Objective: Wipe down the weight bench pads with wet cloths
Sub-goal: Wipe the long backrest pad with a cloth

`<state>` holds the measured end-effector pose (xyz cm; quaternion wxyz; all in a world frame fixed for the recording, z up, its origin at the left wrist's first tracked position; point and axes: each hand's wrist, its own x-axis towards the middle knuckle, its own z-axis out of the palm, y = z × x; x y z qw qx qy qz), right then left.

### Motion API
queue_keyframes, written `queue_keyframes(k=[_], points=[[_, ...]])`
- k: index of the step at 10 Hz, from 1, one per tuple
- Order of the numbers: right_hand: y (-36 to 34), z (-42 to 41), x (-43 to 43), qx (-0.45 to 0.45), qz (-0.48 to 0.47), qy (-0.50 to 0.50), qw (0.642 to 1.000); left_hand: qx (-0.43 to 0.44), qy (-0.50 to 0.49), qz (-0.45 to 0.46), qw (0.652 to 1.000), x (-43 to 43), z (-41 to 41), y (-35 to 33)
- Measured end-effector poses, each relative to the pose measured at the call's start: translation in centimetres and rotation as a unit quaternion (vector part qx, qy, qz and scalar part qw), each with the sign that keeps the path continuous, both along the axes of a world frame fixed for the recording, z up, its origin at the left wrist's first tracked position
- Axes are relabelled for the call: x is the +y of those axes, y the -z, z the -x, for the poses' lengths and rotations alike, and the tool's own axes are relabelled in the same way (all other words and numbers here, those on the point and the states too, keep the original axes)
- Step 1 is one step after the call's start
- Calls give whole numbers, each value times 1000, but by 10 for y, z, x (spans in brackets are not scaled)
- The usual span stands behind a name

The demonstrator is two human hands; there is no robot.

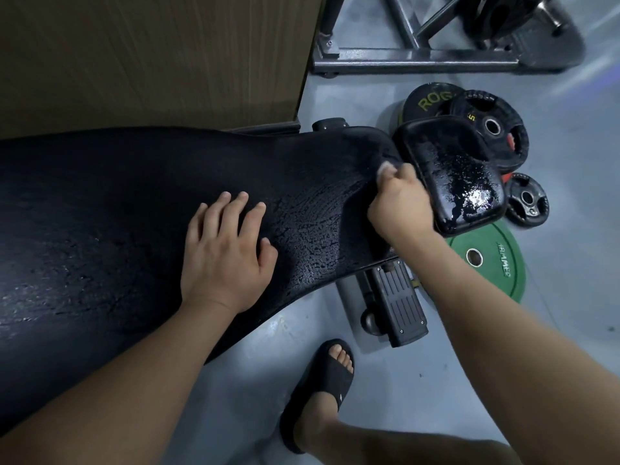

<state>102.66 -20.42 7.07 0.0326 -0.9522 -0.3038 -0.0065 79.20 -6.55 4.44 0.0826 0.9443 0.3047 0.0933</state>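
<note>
The long black back pad (117, 209) of the weight bench runs from the left edge to the middle, its right part wet and beaded with water. My left hand (224, 253) rests flat on it, fingers straight. My right hand (401, 204) is curled round a small white cloth (385, 168), of which only a bit shows above the knuckles. It sits at the gap between the back pad and the smaller seat pad (453, 169). The seat pad is wet and shines.
Black weight plates (489, 125) and a green plate (493, 260) lie on the grey floor right of the bench. The bench's base and foot plate (399, 303) stick out below the pad. A metal rack frame (416, 62) stands behind. A wooden panel (151, 55) is at left. My sandalled foot (322, 391) stands below.
</note>
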Motion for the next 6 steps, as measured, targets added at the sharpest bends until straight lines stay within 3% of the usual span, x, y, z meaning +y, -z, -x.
queue_keyframes(k=[1, 2, 3, 4, 5, 6], points=[[7, 31, 0, 18, -9, -182, 983, -2, 2, -1, 1000, 1, -1, 1], [9, 7, -9, -5, -4, -171, 985, 2, 2, -1, 1000, 1, 0, 1], [3, -25, -3, -12, 10, -9, 1000, -1, 2, 0, 1000, 0, 1, 1], [2, 0, 17, -1, 15, -67, 998, 0, 1, -2, 1000, 2, 0, 2], [10, 25, 8, 33, -8, -211, 977, 5, 1, -4, 1000, 1, 1, 2], [7, -11, -5, 5, -14, -131, 991, 5, 2, -1, 1000, 0, 0, 2]])
